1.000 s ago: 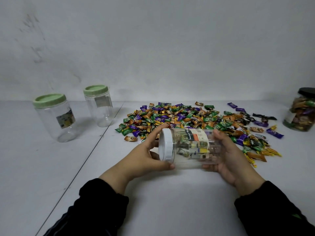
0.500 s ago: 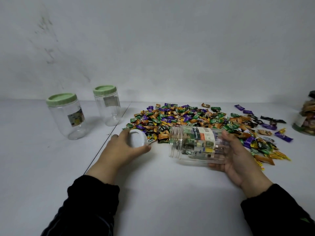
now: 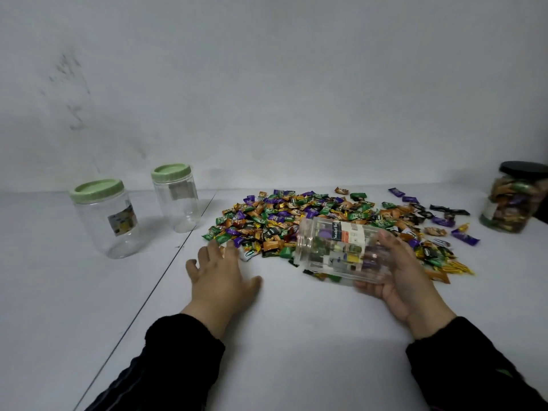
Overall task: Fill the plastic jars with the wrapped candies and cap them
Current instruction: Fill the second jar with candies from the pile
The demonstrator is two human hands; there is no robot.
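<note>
Jar [image 3: 341, 250], clear and uncapped, lies on its side in the right hand [image 3: 397, 271], mouth facing left at the near edge of the candies [image 3: 311, 221]. The right hand's fingers curl under and around its base end, gripping it just above or on the table [image 3: 296, 351]; which, I cannot tell. The left hand [image 3: 221, 277] is spread flat, palm down, fingers straight, holding nothing, its fingertips at the edge of the pile. Its cap is not visible anywhere.

Risks, as I judge them: the jar is smooth, round and held by one hand only at one end, so a scoop into the pile could twist it loose or roll it. Sweeping candies toward the mouth with the flat left hand may push them past the rim and scatter them toward the table's front or onto the seam [image 3: 166, 262] to the left. Tipping the jar upright too soon would be harmless; tipping the mouth down would spill whatever has gone in. With the cap out of sight, capping could stall.

Contents: colours show through the jar's wall, but whether those are candies inside or the pile seen behind it, I cannot tell. Two green-lidded jars [image 3: 103, 218] [image 3: 176, 197] stand left, well apart from the pile, closed and apparently empty. A black-lidded jar [image 3: 516, 200] at far right is capped and packed with candies.
</note>
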